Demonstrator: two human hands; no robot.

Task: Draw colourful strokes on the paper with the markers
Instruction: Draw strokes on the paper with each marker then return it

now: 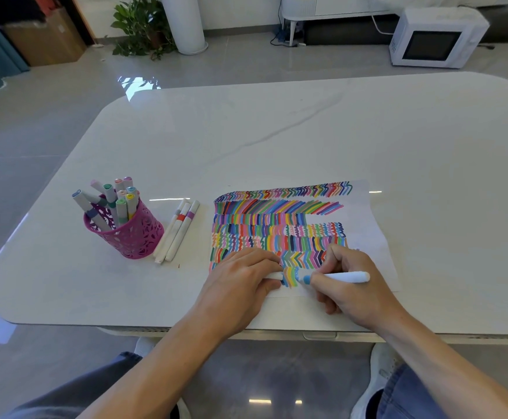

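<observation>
1. Fingers (322, 281) of the right hand (349, 287) are curled round a light-blue marker (352, 277), with its tip touching the paper (370, 234) at the nearest row of coloured strokes.
2. The left hand (240, 276) rests on the paper's near-left part, pinching a white cap (274, 276) between its bent fingers and thumb.
3. A pink cut-out holder (131, 234) full of markers stands to the left on the white table (276, 131).
4. Three loose markers (177, 234) lie between the holder and the paper.
5. The marks on the holder markers' cap ends are too small to read.
</observation>
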